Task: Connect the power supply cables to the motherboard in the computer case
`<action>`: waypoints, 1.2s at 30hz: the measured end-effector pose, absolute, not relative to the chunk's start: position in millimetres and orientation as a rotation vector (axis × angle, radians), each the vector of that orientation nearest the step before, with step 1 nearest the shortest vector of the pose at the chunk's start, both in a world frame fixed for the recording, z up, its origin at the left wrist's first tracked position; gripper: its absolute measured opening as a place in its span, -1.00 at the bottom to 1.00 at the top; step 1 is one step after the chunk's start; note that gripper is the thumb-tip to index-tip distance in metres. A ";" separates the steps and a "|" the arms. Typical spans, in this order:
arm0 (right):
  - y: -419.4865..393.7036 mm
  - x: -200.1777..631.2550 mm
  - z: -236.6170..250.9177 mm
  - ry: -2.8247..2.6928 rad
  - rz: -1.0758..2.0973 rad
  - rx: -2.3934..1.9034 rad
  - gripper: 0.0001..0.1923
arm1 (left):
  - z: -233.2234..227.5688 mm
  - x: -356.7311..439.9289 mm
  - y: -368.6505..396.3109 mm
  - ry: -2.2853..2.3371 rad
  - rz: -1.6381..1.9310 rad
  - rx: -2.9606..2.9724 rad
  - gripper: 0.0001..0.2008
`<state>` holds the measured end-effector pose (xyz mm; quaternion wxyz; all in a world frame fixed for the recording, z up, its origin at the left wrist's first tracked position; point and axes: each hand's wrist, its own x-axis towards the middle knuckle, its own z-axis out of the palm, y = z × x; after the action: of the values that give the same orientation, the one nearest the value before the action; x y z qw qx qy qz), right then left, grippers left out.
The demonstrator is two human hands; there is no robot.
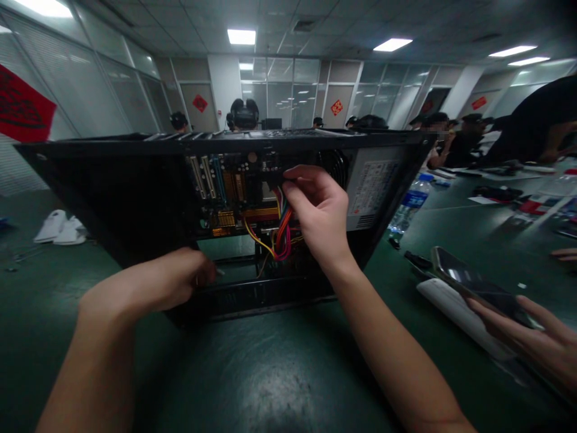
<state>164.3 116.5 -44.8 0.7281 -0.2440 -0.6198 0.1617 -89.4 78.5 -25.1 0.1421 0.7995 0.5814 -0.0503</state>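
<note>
A black computer case point(265, 297) stands before me with its side uncovered. My right hand point(318, 201) is closed in a pinch on a dark power connector point(271, 180) at the motherboard point(229, 189). A bundle of coloured wires point(283, 231) hangs below the connector. My fingers partly hide it, so I cannot tell how far it is seated. My left hand point(192, 276) reaches into the lower left of the case, its fingers curled by the bottom frame. What those fingers hold, if anything, is hidden in shadow. The power supply point(376, 186) sits at the upper right inside.
A water bottle point(411, 203) stands right of the case. Nearer, another person's hand point(536, 337) holds a phone point(473, 279) above a long white object point(460, 313). White items point(63, 227) lie on the green table point(279, 367) at left. Several people sit beyond the case.
</note>
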 end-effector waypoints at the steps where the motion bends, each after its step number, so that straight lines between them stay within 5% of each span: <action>1: 116.8 164.7 -44.8 -1.369 0.347 -0.547 -0.89 | -25.1 -92.0 79.7 1.643 -0.109 2.320 -0.46; 11: 128.7 159.5 -55.8 -1.378 0.393 -0.613 -0.86 | -20.6 -65.8 102.6 1.451 0.447 2.604 -0.63; 20: 148.6 153.4 -77.0 -1.491 0.468 -0.745 -0.80 | -50.6 -30.4 127.2 1.118 0.987 1.954 -0.63; 25: 162.7 155.3 -95.7 -1.482 0.584 -0.862 -0.52 | -73.8 -22.5 144.3 1.127 1.035 1.711 -0.65; 32: 164.6 169.2 -105.6 -1.659 0.561 -0.980 -0.76 | -85.2 -22.5 150.3 1.434 0.939 1.964 -0.68; 36: 155.0 176.9 -96.1 -1.929 0.392 -1.146 -0.70 | -81.7 -19.8 143.2 1.608 0.780 2.164 -0.69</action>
<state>176.9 155.0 -96.1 0.4187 -0.4571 -0.7690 0.1565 -19.8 143.2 -81.7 0.1665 0.7602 0.5650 0.2741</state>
